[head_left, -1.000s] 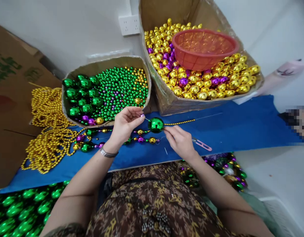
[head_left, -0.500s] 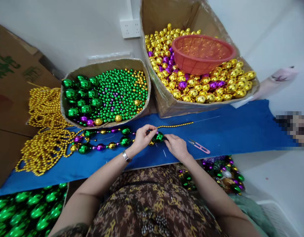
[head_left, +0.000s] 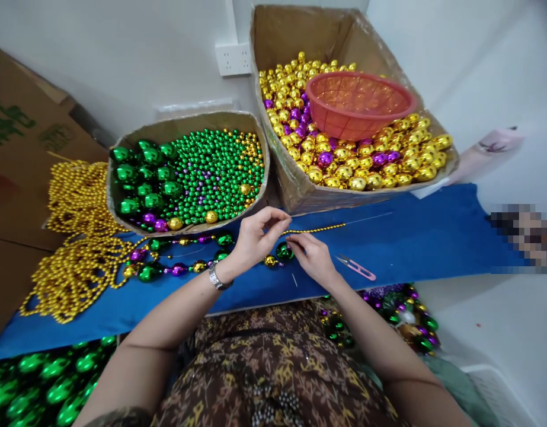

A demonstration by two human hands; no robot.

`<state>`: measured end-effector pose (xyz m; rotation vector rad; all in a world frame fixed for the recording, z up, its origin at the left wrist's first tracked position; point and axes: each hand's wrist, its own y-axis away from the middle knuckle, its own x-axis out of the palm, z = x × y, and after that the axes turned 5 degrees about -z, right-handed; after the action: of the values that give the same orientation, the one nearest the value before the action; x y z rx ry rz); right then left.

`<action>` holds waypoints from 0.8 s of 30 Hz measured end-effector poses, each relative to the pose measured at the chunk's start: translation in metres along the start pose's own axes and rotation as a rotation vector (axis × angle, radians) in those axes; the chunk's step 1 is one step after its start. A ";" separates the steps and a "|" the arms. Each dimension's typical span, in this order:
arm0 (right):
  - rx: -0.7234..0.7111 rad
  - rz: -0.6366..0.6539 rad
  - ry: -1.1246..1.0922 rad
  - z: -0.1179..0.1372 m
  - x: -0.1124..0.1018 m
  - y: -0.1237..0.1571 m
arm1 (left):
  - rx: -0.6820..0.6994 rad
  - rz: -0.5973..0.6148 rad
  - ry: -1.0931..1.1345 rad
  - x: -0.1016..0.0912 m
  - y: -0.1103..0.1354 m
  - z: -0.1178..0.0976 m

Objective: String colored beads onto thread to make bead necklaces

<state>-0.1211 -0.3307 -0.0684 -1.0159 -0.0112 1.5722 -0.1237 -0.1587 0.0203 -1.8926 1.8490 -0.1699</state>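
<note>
My left hand (head_left: 257, 238) is raised over the blue cloth, thumb and fingertips pinched together; whatever is between them is too fine to make out. Just to its right, my right hand (head_left: 316, 258) pinches too, its fingertips by a large green bead (head_left: 284, 251); what it grips is hidden. A gold bead (head_left: 270, 261) lies beside that green one. From there a strung bead necklace (head_left: 149, 272) in green, purple and gold runs left, partly behind my left hand. A strand of small gold beads (head_left: 315, 229) stretches right beyond my fingers, with thin thread at its end.
Pink thread snips (head_left: 358, 268) lie right of my right hand. Behind stand a carton of green beads (head_left: 215, 172) and a larger carton of gold beads (head_left: 344, 172) holding a red basket (head_left: 357, 121). Gold bead strands (head_left: 69, 273) are heaped left on the blue cloth (head_left: 415, 243).
My left hand has lifted up and away from the green bead. My right fingertips have shifted slightly left and up, and the green bead now lies uncovered below them.
</note>
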 end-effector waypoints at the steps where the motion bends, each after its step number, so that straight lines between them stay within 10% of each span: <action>1: 0.004 -0.002 -0.004 0.000 0.000 0.001 | -0.005 -0.006 0.017 0.000 0.000 0.000; 6: 0.104 -0.085 -0.065 -0.001 -0.009 0.006 | -0.056 -0.019 0.072 0.006 0.012 0.017; 14: 0.400 -0.194 -0.422 0.007 -0.016 0.008 | 0.130 0.465 -0.488 0.043 0.043 0.073; 24: 0.523 -0.658 -0.522 -0.010 -0.057 0.003 | 0.099 0.476 -0.565 0.047 0.040 0.091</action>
<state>-0.1224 -0.3833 -0.0427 -0.1369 -0.2550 1.0947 -0.1186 -0.1802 -0.0872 -1.2133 1.7749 0.3860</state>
